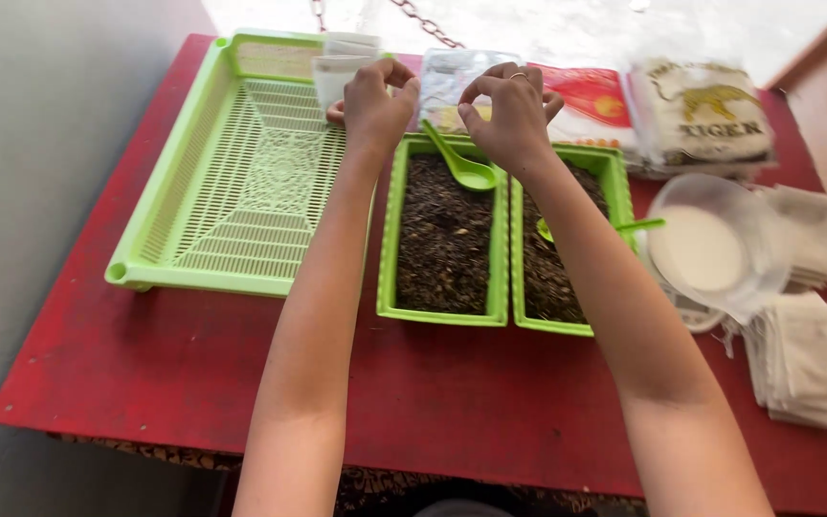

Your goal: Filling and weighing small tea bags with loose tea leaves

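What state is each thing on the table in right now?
left hand: raised, fingers pinched; what it holds cannot be told
right hand: raised, fingers pinched likewise
left tray: full of dark loose leaves, green spoon resting in it
right tray: filled likewise
slotted basket: empty but for white pouches at its far end
empty white bags: stacked

printed packets (pixel 701 115), white bowl (pixel 705 249), stacked paper sachets (pixel 806 359)

Both bare arms reach straight out. The left hand (pixel 372 101) and the right hand (pixel 506 113) are held up close together, fingers curled and pinching. The right hand wears a ring.
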